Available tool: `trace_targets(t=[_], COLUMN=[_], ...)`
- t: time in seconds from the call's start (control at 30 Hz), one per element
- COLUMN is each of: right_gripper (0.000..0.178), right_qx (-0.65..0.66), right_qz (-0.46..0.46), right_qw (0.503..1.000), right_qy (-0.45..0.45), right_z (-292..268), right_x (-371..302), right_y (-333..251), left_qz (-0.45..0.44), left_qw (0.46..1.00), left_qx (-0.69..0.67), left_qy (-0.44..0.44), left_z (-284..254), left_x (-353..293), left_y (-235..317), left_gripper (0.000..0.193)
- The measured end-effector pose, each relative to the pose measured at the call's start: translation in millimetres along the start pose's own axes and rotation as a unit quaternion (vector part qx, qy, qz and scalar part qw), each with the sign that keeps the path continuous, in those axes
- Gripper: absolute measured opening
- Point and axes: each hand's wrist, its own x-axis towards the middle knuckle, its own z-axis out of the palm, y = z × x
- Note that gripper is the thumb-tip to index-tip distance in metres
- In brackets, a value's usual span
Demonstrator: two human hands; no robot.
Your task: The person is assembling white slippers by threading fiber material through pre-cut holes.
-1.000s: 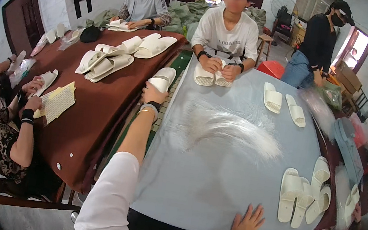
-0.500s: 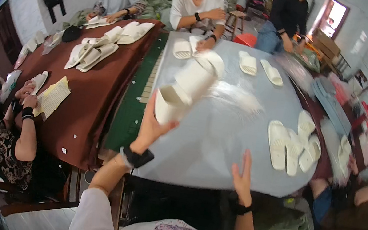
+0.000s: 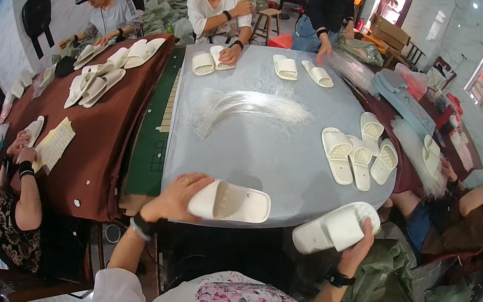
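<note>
My left hand (image 3: 175, 198) grips a white slide slipper (image 3: 246, 205) by its toe end, the heel pointing right, over the near edge of the grey-covered table (image 3: 239, 166). In my right hand (image 3: 357, 251) is another white slipper (image 3: 323, 231), tilted, held near one end just off the table's near right corner. Thin clear plastic strands (image 3: 254, 104) lie spread across the table's middle. Several white slippers (image 3: 353, 155) rest in a cluster at the right side of the tabletop.
Across the table a person's hand (image 3: 229, 55) touches one slipper of a pair; another pair (image 3: 300, 70) lies right of it. On the left, a brown-covered table (image 3: 107, 150) bears more slippers and a yellow written sheet (image 3: 55, 145). Green sacking (image 3: 382, 272) is at lower right.
The slippers that my left hand held together are now apart, one in each hand, low at the near edge. My right hand, empty before, now holds one. The view has shifted.
</note>
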Motion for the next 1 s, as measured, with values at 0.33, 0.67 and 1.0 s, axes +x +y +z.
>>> trace_targets(t=[0.33,0.67,1.0], right_gripper=[0.030,0.026,0.041], right_qx=[-0.201,-0.372,-0.715], right_qz=[0.257,-0.025,-0.012], right_qw=[0.839,0.759,0.558], right_qy=[-0.435,-0.534,-0.422], right_z=[136,172,-68], right_x=[-8,-17,0], right_y=[42,120,192], left_qz=[-0.065,-0.332,-0.371], left_qw=[0.937,0.912,0.928], left_qx=[-0.042,-0.232,0.037], left_qy=[0.341,0.062,0.020], left_z=[16,83,231], left_x=[64,-124,-131], left_y=[6,25,-87], left_gripper=[0.042,0.024,0.030])
